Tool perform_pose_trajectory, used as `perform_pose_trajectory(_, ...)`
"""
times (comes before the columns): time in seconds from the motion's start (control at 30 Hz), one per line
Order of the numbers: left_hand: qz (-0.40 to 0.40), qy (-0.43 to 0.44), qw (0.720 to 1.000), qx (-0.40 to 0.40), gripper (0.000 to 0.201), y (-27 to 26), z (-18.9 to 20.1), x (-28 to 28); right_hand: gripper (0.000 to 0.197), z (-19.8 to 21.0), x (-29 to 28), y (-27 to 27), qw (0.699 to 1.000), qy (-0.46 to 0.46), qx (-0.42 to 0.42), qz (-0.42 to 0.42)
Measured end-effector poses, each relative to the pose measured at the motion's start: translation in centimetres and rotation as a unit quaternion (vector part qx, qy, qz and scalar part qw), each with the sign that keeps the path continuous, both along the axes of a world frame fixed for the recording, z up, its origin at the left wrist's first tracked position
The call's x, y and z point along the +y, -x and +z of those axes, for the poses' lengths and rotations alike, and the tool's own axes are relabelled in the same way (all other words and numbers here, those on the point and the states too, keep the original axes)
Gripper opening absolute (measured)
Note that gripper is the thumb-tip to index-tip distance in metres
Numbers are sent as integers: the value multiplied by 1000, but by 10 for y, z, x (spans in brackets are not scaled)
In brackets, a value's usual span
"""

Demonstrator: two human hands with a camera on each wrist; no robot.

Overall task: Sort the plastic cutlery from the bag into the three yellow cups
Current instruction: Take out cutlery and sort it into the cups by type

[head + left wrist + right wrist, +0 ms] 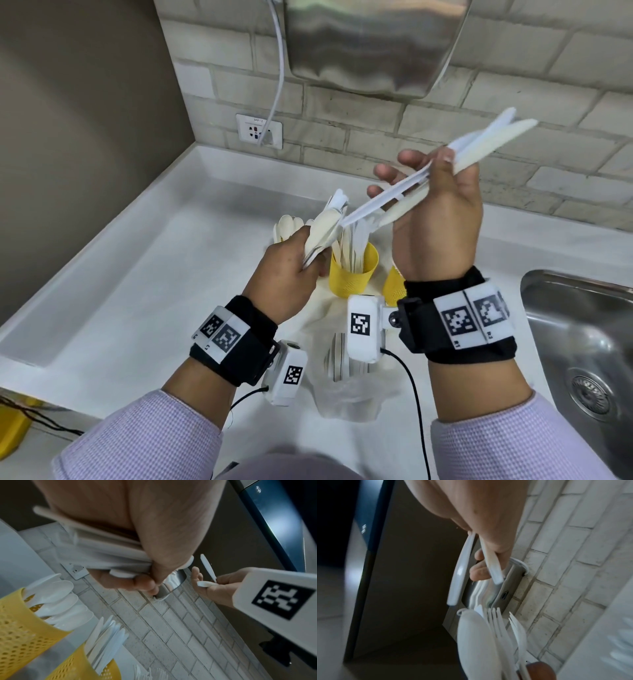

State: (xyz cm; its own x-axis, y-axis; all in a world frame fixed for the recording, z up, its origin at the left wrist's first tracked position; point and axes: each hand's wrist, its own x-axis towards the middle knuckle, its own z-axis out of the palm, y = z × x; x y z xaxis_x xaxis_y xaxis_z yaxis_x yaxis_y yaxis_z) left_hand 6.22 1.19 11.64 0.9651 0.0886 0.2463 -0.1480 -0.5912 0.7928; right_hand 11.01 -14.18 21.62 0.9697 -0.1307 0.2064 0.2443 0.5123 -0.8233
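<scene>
The right hand [435, 219] is pinching two knives [445, 164], raised toward 1 o'clock. The left hand [287, 270] is gripping a cutlery bundle [325, 229] at 11 o'clock of the middle cup [352, 274]. The bag [346, 397] is lying on the worktop [144, 308] at 6 o'clock

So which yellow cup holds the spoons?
The left yellow cup: rounded spoon bowls stick out of it, while the next cup holds flat knives.
</scene>
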Motion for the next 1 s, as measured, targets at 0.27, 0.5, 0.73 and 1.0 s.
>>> perform_pose_trajectory(0.27, 0, 6, 1000, -8, 13, 0, 2, 0, 18, -1, -17, -3, 992, 13, -53, -117)
perform_pose_trajectory(0.5, -13, 55, 998, -14, 10, 2, 8, -5, 7, -20, -15, -4, 950, 306, -55, -19)
perform_pose_trajectory(0.73, -29, 70, 997, -8, 14, 4, 13, -7, 4, -21, -11, -1, 922, 380, -64, 36)
perform_pose_trajectory(1.0, -38, 62, 997, -7, 14, 2, 11, -4, 5, -21, -7, -2, 924, 375, -69, 28)
